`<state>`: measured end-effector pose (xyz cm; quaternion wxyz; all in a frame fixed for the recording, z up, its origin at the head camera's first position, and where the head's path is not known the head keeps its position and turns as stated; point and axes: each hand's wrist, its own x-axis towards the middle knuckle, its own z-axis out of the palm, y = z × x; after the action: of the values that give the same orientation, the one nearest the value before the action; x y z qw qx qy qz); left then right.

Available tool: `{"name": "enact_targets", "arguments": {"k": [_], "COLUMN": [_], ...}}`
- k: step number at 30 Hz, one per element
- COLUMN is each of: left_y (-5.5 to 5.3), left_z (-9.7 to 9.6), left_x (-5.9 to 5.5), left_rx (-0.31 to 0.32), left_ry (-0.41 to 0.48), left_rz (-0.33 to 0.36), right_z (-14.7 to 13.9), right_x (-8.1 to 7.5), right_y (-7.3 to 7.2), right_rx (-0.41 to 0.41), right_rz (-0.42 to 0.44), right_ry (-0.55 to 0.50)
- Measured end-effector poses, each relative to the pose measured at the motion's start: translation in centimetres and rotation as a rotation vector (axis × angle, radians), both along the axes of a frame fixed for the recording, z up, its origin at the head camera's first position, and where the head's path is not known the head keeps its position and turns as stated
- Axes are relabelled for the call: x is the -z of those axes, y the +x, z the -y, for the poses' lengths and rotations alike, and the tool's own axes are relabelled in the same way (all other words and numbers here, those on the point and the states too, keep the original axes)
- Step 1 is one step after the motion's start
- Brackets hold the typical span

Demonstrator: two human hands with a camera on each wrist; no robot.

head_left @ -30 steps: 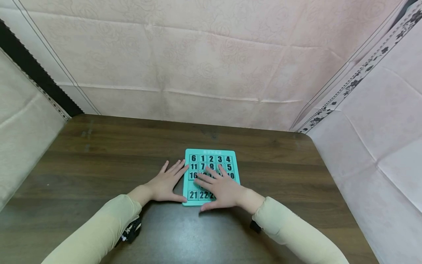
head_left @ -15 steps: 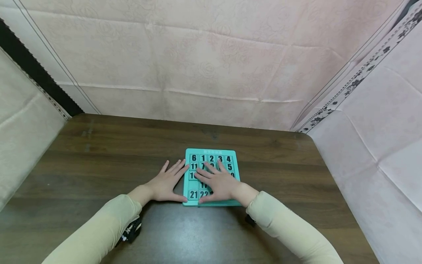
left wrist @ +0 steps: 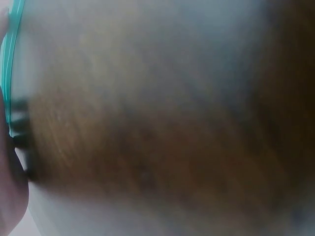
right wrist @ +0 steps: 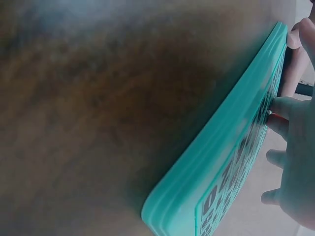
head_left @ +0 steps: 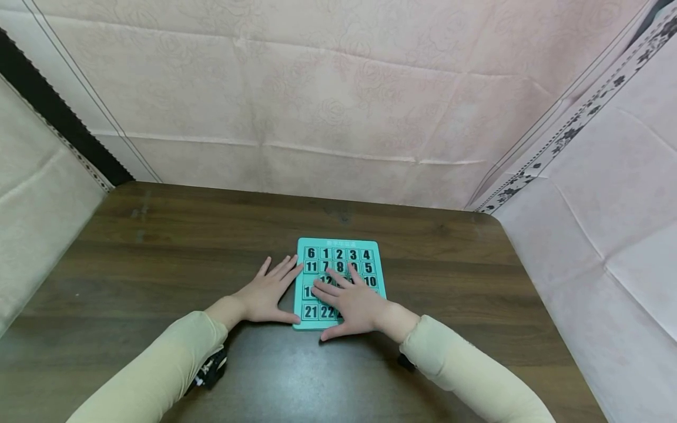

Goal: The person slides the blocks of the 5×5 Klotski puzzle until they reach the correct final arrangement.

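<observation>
A turquoise number sliding puzzle (head_left: pixel 338 242) lies flat on the table, its numbered tiles in several rows. My left hand (head_left: pixel 267 298) rests at its left side, fingers spread, index finger and thumb touching the edge. Over its middle and lower right lies my right hand (head_left: pixel 357 304), fingers spread and nearly straight, covering several tiles. One fingertip is at a left-column tile, below a gap in that column. The thumb reaches past the near edge. In the right wrist view, the puzzle's side (right wrist: pixel 216 137) shows beside my fingers. The left wrist view catches only the puzzle's edge (left wrist: pixel 9 64).
The brown wooden table (head_left: pixel 185 247) surrounds the puzzle. Pale patterned cloth (head_left: pixel 317 106) hangs behind it and along both sides. Dark wrist devices sit under the left sleeve (head_left: pixel 153 364) and the right sleeve (head_left: pixel 471 376).
My right hand moved slightly away from me, then back toward me. A left-column tile slid one row nearer me, leaving a gap above it. My left hand has stayed still.
</observation>
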<state>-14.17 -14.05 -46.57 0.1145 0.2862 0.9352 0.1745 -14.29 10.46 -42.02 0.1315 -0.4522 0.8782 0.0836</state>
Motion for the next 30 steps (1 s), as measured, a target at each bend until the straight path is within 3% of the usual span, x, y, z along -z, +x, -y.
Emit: {"name": "enact_targets", "arguments": {"k": [15,21,30], "left_y": [0.0,0.1,0.1], "left_z": [-0.1,-0.1,-0.1], "left_x": [-0.2,-0.3,-0.4], "left_rx": [0.005,0.003,0.001], "left_ry": [0.0,-0.003,-0.008], "left_rz": [-0.002,0.005,0.012], "right_z": [-0.3,0.0,0.7], "right_x": [0.1,-0.1,-0.3], "right_y": [0.3,-0.7,-3.3], "right_rx": [-0.034,0.015,0.131], "right_rz": [0.011,0.037,0.074], "right_ry": [-0.026,-0.063,-0.016]}}
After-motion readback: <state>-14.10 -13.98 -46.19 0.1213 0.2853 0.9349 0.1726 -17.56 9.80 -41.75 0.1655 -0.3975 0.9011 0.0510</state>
